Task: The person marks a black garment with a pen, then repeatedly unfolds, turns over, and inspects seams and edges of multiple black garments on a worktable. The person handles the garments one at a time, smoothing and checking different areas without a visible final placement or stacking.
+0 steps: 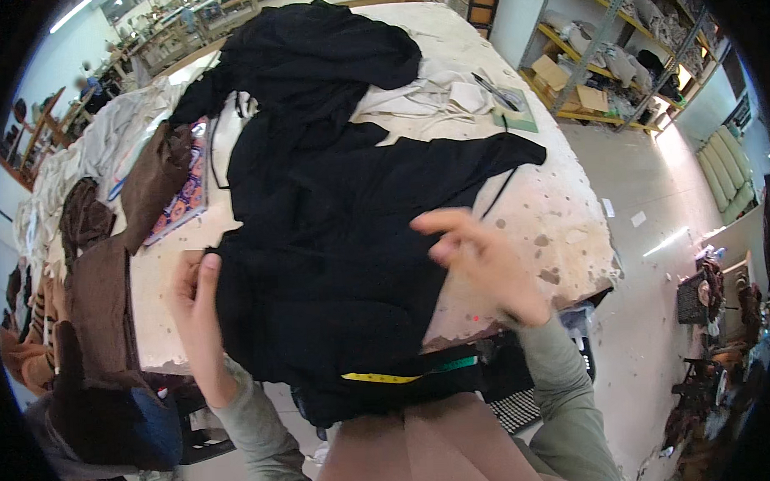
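Observation:
A black fabric garment lies spread over the worktable, its near part hanging past the front edge. A thin black cord trails from its right side. My left hand pinches the garment's left edge between thumb and fingers. Above the garment's right edge, my right hand is blurred, with its fingers partly bent and apart and nothing visible in them. Close to my body, a yellow and green tape measure shows against the black cloth. More bunched black fabric lies farther up the table.
White cloth and a pen on a green pad lie at the table's far right. Brown fabric lies at left, beside another person's striped sleeve. Metal shelving stands beyond the worktable.

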`<state>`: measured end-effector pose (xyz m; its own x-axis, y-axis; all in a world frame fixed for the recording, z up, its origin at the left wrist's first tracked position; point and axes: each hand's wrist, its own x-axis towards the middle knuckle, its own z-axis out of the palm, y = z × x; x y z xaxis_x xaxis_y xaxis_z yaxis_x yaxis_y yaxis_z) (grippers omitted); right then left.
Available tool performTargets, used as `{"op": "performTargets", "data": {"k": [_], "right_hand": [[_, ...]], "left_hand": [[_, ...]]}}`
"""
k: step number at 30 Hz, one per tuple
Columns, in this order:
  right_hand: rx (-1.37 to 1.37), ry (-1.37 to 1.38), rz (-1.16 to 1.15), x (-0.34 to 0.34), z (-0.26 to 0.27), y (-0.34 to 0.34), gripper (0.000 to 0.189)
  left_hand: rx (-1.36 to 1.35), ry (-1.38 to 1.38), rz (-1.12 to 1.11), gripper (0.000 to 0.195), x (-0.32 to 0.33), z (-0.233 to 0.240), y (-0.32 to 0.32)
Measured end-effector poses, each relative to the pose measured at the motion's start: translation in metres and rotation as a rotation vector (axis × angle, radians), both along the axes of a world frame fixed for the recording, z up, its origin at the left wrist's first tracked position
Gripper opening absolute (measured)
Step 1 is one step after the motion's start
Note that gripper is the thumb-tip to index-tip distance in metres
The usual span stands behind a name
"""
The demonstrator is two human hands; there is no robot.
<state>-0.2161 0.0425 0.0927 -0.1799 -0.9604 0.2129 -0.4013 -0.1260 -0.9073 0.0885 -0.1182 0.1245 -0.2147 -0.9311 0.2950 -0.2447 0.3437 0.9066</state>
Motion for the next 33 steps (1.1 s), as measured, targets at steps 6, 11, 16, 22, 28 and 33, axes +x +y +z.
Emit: {"op": "performTargets", "data": {"k": [6, 11, 16, 22, 28, 33], "right_hand": [[-0.225, -0.196, 0.206, 0.101, 0.028, -0.054, 0.032], [-0.201, -0.105, 0.171, 0.123, 0.021, -0.062, 0.021], [-0.158, 0.075, -0.012, 0.081, 0.001, -0.031, 0.022], [0.023, 0.231, -0.333, -0.003, 0.004, 0.020, 0.016], [0.074, 0.167, -0.394, -0.043, 0.044, 0.086, 0.011], [0.004, -0.046, -0.071, -0.055, 0.074, 0.109, 0.024]], "left_hand": [[0.007, 0.046, -0.105, 0.016, -0.030, 0.042, 0.039], [-0.111, 0.001, -0.096, 0.012, -0.035, 0.058, 0.052], [-0.249, 0.046, 0.070, 0.014, -0.011, 0.074, 0.038], [-0.406, 0.193, 0.430, 0.031, 0.042, 0.070, 0.020], [-0.464, -0.068, 0.573, 0.045, 0.094, 0.042, 0.025], [-0.041, 0.297, 0.375, 0.048, 0.110, 0.009, 0.010]]}}
